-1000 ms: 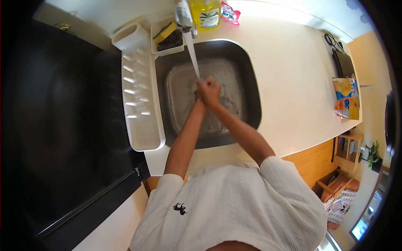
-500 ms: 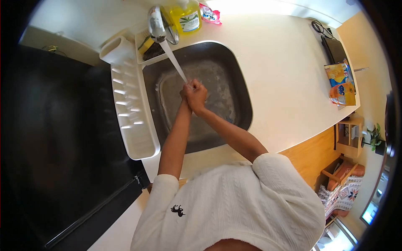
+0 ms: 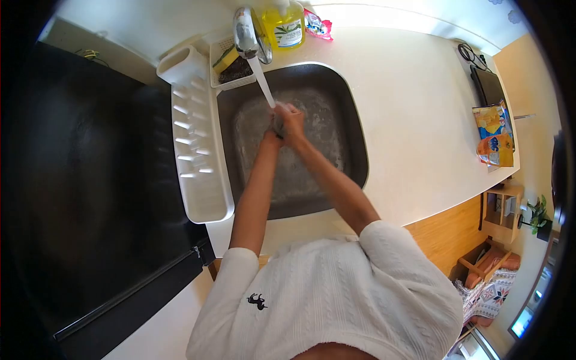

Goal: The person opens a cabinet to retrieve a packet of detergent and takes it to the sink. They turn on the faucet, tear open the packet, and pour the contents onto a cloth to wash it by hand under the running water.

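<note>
Both my hands are close together over the dark sink, right at the lower end of a water stream. The stream runs from a chrome faucet. My right hand is closed, its fingers curled in towards the other hand. My left hand is partly covered by it, and its fingers are hidden and blurred. A greyish patch shows between the two hands; I cannot tell whether it is an object or water.
A white dish rack flanks the sink on the left. Behind it, a basket holds a yellow sponge. A yellow soap bottle and pink packet stand near the faucet. Orange packets lie on the right of the counter.
My hands have shifted and turned against each other, with the right hand now higher and more upright. The view has moved slightly, and the water still runs.
</note>
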`<action>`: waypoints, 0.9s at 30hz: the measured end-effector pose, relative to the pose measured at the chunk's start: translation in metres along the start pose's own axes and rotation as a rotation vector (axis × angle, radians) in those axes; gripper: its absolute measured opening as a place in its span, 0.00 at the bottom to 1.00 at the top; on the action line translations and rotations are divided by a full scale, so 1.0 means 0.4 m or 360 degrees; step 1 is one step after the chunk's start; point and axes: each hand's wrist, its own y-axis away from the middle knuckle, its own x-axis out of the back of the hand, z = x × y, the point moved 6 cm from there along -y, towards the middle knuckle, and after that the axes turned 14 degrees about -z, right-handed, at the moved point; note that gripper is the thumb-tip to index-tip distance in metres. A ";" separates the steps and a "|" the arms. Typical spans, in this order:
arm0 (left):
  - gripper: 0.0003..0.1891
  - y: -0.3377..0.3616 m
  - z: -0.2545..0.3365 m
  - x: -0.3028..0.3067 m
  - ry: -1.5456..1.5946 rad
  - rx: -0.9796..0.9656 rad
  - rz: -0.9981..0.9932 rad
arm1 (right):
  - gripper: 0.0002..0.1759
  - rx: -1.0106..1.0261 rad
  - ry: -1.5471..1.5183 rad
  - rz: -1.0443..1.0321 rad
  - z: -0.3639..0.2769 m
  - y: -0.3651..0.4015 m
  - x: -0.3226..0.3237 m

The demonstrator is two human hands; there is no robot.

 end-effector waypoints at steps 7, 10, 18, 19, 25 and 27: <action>0.18 0.120 0.009 -0.187 -0.1582 -0.0427 0.0688 | 0.12 -0.0065 0.0548 0.0276 0.000 -0.046 -0.016; 0.17 0.123 -0.012 -0.196 -0.1512 -0.0177 0.0617 | 0.13 0.0013 0.0898 0.0203 -0.045 -0.011 -0.016; 0.17 0.080 0.107 -0.153 -0.0924 -0.0378 0.0036 | 0.23 -0.0481 0.0292 -0.0399 0.126 -0.069 0.125; 0.18 0.073 0.123 -0.160 -0.1751 -0.0661 -0.0060 | 0.23 -0.0343 -0.0002 -0.0319 0.056 -0.024 0.088; 0.21 0.097 -0.011 -0.175 -0.1363 -0.0438 0.0473 | 0.20 -0.0101 0.0196 0.0283 -0.042 0.032 -0.014; 0.22 0.125 -0.018 -0.208 -0.1635 -0.0384 0.0589 | 0.21 -0.0184 0.0623 0.0315 -0.056 0.000 0.002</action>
